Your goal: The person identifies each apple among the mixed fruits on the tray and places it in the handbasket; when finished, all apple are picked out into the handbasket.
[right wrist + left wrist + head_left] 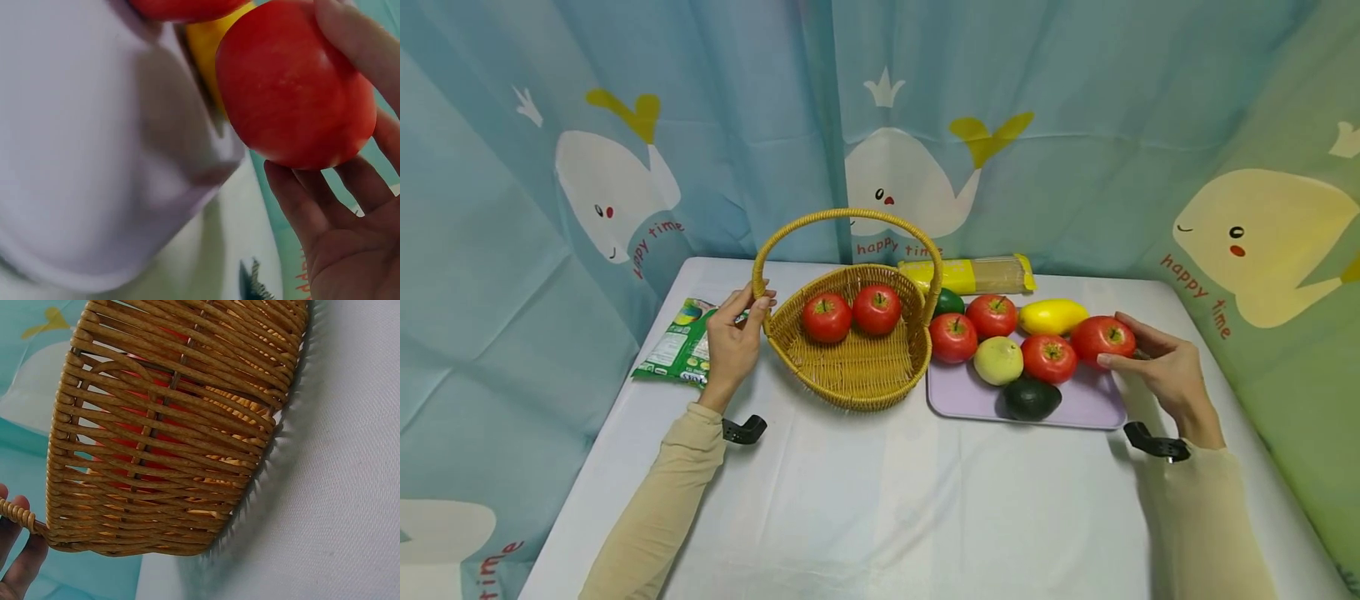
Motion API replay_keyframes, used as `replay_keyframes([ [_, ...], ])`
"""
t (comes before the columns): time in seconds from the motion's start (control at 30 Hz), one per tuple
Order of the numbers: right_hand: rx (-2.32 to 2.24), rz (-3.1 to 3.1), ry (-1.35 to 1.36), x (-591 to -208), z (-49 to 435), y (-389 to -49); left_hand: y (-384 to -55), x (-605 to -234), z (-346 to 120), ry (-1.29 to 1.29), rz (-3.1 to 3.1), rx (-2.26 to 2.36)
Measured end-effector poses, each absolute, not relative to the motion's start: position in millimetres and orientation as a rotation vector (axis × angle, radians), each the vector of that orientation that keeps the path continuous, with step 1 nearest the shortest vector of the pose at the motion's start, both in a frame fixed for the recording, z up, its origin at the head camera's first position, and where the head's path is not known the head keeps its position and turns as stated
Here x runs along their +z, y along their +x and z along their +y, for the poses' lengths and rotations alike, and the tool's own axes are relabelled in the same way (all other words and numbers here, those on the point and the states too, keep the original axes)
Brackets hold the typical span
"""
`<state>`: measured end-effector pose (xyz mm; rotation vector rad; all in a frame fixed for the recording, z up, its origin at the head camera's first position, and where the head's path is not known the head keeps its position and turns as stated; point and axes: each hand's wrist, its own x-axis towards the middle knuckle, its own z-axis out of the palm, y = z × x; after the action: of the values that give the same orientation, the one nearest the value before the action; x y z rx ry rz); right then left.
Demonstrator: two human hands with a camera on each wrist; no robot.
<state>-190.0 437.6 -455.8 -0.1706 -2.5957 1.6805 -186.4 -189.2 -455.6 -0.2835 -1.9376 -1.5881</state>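
Left grip: the left hand (733,342) holds the basket (865,367) at its left side. Two apples (827,318) lie inside, right of this grip. A bag (673,346) lies to its left.

Right grip: the right hand (1168,371) holds an apple (1103,340). Left of it: mango (1052,317), tray (955,398). Left and in front: avocado (1032,399). Left and behind: noodle pack (981,276).

White worktop (850,517), far corners rounded. Curtain (760,142) beyond far edge and along both side edges: blue at left, greener at right, hanging in folds. Print: pale whales (901,179), red "happy time" lettering (1197,296).
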Motion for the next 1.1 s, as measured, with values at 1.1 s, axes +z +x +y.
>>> replay_keyframes([
  [1.1, 2.129, -2.101, 0.579, -385.9, 351.9, -192.2, -187.7, -455.1, -190.6, -0.290, -1.950, -1.563],
])
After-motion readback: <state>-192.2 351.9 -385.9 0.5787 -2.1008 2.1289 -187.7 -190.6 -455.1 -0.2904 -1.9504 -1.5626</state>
